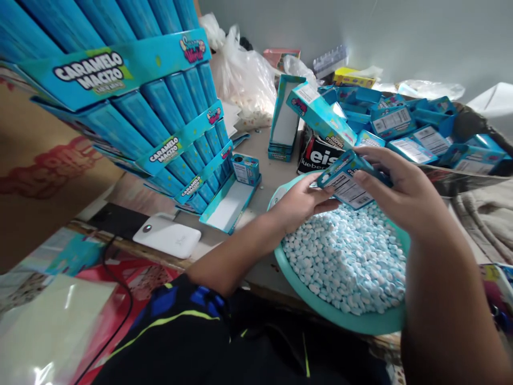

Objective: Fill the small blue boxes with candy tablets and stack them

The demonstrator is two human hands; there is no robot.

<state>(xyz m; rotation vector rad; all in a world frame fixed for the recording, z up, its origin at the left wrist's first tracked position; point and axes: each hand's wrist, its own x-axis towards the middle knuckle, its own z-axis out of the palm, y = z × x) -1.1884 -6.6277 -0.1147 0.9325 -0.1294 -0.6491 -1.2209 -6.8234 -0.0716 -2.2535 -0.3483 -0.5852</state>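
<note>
Above a turquoise basin (308, 305) full of light blue and white candies (344, 256), both of my hands hold a small blue candy box (349, 184). My left hand (306, 200) grips its left end with thumb and fingers. Wrapped around the right side is my right hand (395, 187), its thumb lying on the printed face. Whether the box has candies inside cannot be seen. To the left, one small blue box (246, 169) stands at the end of a shallow display tray (224, 211).
Stacked display trays of blue boxes (160, 117) tower at the left. A wide container (460, 182) with many loose blue boxes is at the right. Behind are folded trays (282, 117), a black printed package (316, 152) and a plastic bag (248, 75). A white phone-like device (167, 235) lies near the table edge.
</note>
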